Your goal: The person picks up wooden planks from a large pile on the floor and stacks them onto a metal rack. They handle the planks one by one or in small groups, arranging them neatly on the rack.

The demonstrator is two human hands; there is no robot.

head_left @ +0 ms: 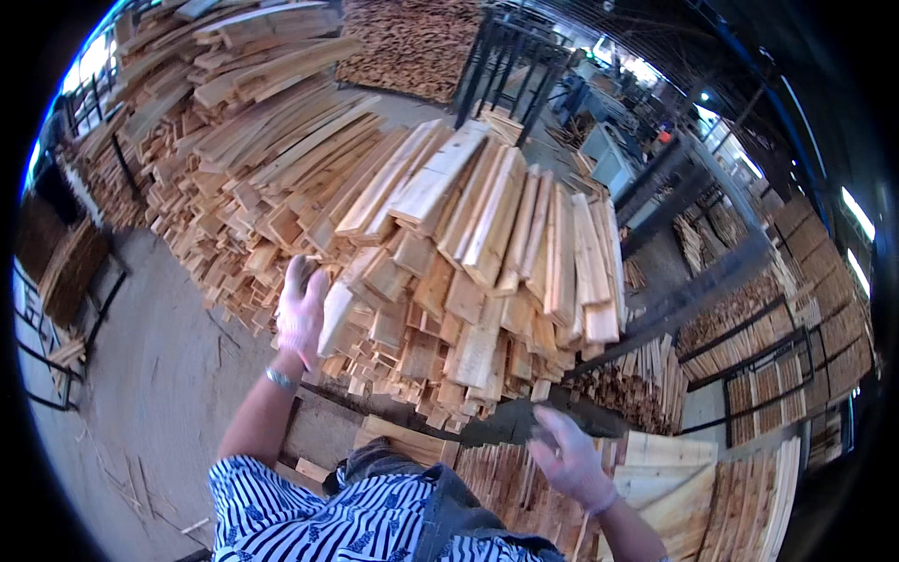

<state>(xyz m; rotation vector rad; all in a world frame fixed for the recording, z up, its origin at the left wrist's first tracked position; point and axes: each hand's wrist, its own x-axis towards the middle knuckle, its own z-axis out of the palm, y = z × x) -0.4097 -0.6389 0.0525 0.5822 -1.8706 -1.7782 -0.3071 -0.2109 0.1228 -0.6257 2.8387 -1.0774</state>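
Observation:
My left hand, in a thin pale glove, is raised at the near left side of a big stack of sawn boards. Its fingers point up, partly apart, next to the end of a pale board that juts out of the stack. Whether they touch that board I cannot tell. Lower and to the right, my right hand, gloved too, is open with fingers spread and holds nothing. It hovers over a pile of boards laid in rows in front of me.
More loose boards rise at the far left. A dark metal frame stands right of the stack, with racked boards beyond it. Concrete floor with wood slivers stretches to the left. Machinery stands in the back.

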